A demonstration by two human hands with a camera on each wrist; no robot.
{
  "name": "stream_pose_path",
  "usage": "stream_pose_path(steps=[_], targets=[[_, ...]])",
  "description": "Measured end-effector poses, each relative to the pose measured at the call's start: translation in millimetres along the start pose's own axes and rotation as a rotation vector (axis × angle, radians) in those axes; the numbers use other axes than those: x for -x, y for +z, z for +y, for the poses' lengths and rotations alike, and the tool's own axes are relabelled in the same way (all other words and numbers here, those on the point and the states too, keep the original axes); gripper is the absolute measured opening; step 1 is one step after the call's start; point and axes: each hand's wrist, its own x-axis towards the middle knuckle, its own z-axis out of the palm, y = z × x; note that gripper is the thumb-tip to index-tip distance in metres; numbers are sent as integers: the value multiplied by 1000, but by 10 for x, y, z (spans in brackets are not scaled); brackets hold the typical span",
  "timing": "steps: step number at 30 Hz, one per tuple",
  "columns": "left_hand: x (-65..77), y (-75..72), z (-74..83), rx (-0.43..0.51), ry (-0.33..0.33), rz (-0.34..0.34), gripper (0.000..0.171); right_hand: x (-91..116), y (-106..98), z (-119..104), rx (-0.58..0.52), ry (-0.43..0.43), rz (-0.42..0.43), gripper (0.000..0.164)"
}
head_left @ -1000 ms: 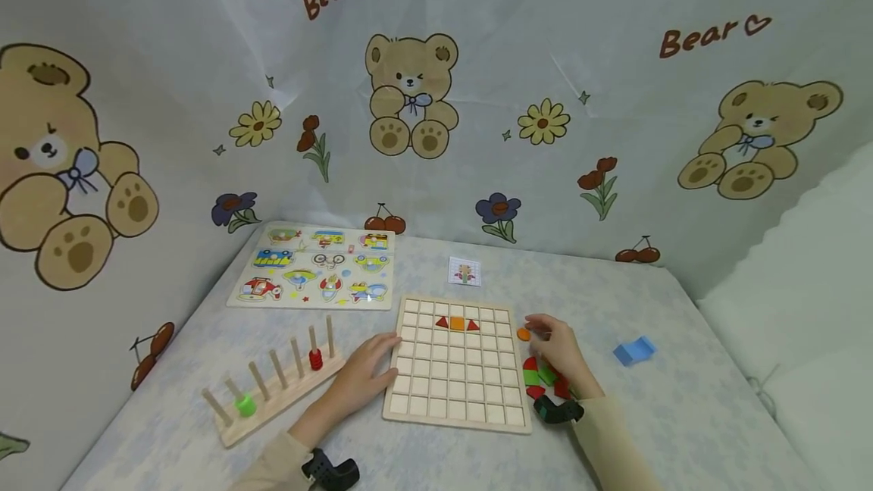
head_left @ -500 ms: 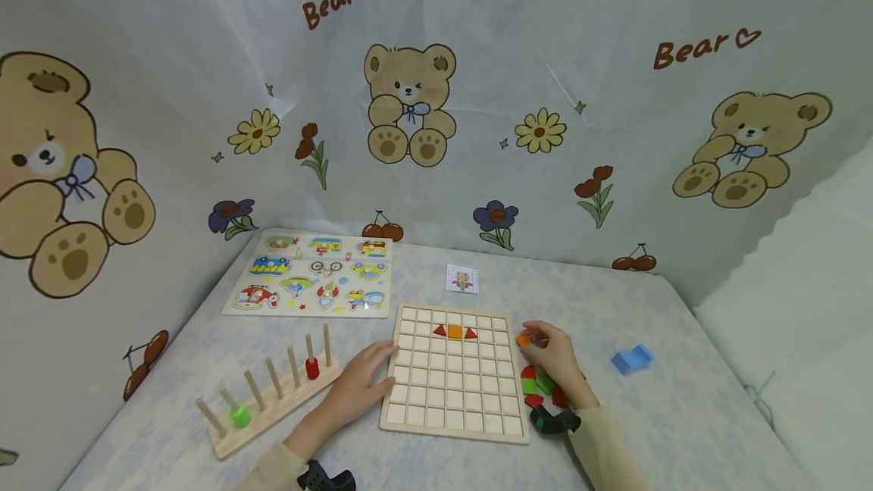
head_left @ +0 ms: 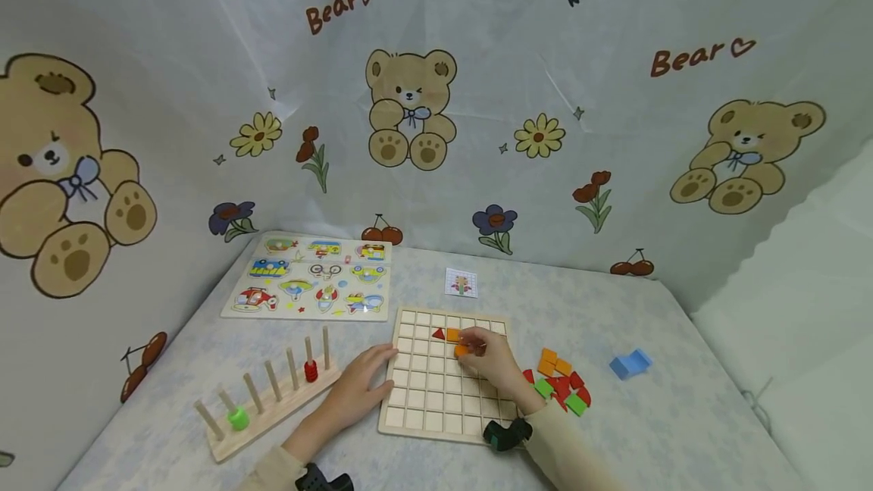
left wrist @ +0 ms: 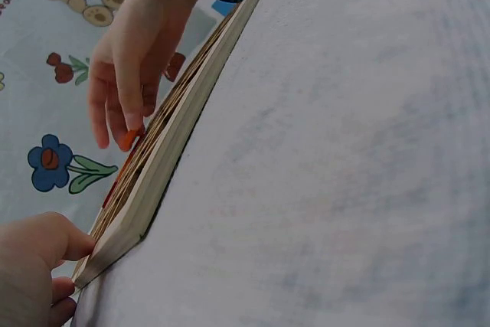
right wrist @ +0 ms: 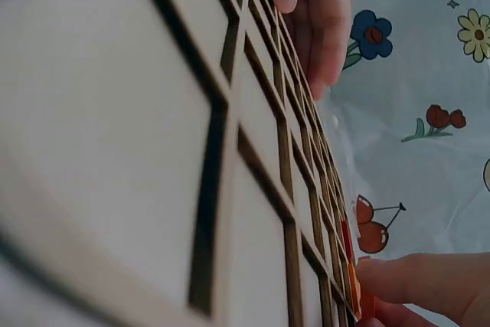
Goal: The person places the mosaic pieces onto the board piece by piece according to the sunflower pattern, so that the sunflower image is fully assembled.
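My right hand (head_left: pixel 492 358) is over the wooden grid board (head_left: pixel 436 402), pinching a round orange piece (head_left: pixel 461 351) between thumb and fingers. In the left wrist view that orange piece (left wrist: pixel 130 139) is close over the board's surface. Just above it in the head view, an orange square (head_left: pixel 453 335) and a red triangle (head_left: pixel 439 333) lie in neighbouring cells of an upper row. The right hand covers the cells to their right. My left hand (head_left: pixel 359 383) rests against the board's left edge, fingertips at the frame.
Loose orange, green and red pieces (head_left: pixel 561 385) lie right of the board, with a blue block (head_left: pixel 630 364) farther right. A small pattern card (head_left: pixel 461 283) lies behind the board. At left are a peg stand (head_left: pixel 276 409) with green and red rings and a vehicle puzzle board (head_left: pixel 310 279).
My right hand has picked up the round orange piece beside the board and carried it left over the grid, uncovering the loose pieces. The left hand stays at the board's edge.
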Motion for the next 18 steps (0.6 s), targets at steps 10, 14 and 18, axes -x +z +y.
stream_pose_path(steps=[10,14,18], targets=[[6,-4,-6,0,1,1,51,-34,186,29,-26,10,6,34],[18,-5,-20,-11,19,10,50,-46,230,39,-31,-20,25,31],[18,-10,-21,-24,37,23,50,-59,244,43,-34,-47,51,28]])
